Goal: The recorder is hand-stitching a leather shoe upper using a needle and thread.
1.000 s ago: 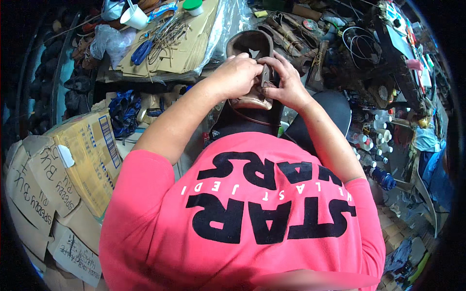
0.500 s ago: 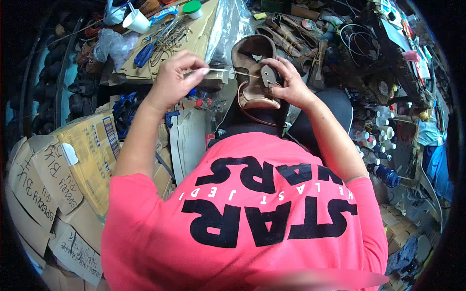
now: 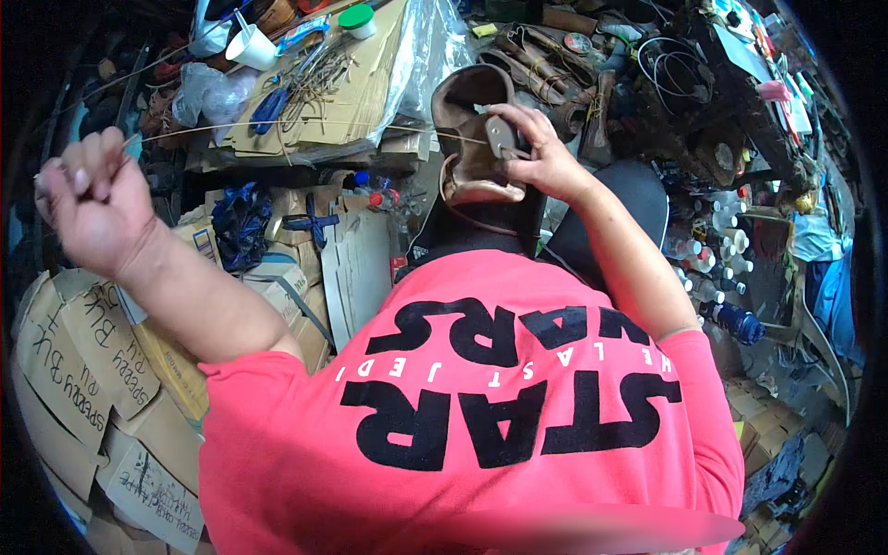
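A brown leather shoe (image 3: 458,92) with a pale lining rests over my lap, its opening towards me. My right hand (image 3: 546,157) is closed on its eyelet flap (image 3: 500,137), thumb on the near side and fingers over the far side. From the shoe a thin tan cord (image 3: 305,122) runs taut to the far left. My left hand (image 3: 97,203) is closed in a fist at that end, raised near the left rim of the view. A small pale tip sticks out beside its fingers; the rest of what it grips is hidden.
Flat cardboard (image 3: 370,69) at the back left carries a blue-handled tool (image 3: 269,109), a bundle of laces, a white cup (image 3: 252,48) and a green-lidded tub (image 3: 357,20). Cardboard boxes (image 3: 69,361) stack at my left. Several bottles (image 3: 708,289) stand at right; shoe parts (image 3: 536,65) lie behind.
My left hand has swung far out to the left, drawing the cord out long and taut. My right hand still holds the flap; the shoe has shifted only slightly.
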{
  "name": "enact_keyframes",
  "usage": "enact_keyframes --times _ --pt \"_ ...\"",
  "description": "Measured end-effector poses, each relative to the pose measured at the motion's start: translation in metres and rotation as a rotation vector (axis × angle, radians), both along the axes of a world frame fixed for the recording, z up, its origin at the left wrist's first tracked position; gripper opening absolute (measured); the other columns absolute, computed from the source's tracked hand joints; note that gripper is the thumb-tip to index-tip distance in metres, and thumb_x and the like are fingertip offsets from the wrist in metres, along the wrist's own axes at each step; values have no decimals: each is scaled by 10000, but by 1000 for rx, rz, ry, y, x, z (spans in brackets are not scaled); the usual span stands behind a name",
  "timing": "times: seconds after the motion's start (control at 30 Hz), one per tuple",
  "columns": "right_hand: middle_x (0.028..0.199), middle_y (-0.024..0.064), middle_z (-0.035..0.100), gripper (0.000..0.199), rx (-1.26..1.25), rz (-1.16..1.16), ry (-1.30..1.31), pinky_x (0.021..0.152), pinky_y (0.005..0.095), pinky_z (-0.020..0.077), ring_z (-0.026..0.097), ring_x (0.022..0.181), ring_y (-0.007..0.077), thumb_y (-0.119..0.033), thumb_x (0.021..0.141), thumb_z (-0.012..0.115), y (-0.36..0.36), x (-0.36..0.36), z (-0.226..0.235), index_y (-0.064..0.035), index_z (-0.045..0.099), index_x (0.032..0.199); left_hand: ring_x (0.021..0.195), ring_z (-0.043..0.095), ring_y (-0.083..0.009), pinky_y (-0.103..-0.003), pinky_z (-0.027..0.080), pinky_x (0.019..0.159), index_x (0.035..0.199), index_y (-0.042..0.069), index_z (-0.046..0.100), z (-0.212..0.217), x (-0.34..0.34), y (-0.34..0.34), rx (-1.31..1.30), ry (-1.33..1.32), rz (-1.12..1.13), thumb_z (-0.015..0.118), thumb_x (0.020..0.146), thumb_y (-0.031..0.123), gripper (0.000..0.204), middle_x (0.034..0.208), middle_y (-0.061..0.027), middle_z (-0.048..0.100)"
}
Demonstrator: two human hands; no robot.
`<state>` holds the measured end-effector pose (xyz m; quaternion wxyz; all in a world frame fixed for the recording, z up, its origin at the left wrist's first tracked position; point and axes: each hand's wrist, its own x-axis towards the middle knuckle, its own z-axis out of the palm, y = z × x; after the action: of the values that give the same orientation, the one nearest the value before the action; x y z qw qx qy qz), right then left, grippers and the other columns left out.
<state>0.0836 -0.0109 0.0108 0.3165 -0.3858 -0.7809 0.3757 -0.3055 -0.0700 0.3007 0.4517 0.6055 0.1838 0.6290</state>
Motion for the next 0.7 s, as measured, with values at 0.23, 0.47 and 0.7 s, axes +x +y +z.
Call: enact_keyframes --times 0.23,0.47,0.7 --pt "1446 143 278 780 -123 -6 -197 1008 657 153 208 1337 403 -374 654 719 -6 -2 16 -369 361 1346 1049 532 -249 -361 406 886 1066 129 646 -152 94 49 263 1402 861 544 804 84 285 1111 -93 576" --pt "984 95 575 358 -8 -247 67 802 310 451 564 910 214 -198 735 721 -31 34 38 -107 630 1068 835 619 -294 -400 454 772 975 48 629 -216 197 49 -188 1414 350 712 677 465 519 891 -157 648" --pt "743 132 579 201 -158 -244 -239 636 359 466 581 678 270 -149 730 650 -40 30 45 -61 635 909 617 615 -258 -318 452 554 896 16 629 -242 214 60 -70 1019 242 675 775 207 230 738 -170 634"
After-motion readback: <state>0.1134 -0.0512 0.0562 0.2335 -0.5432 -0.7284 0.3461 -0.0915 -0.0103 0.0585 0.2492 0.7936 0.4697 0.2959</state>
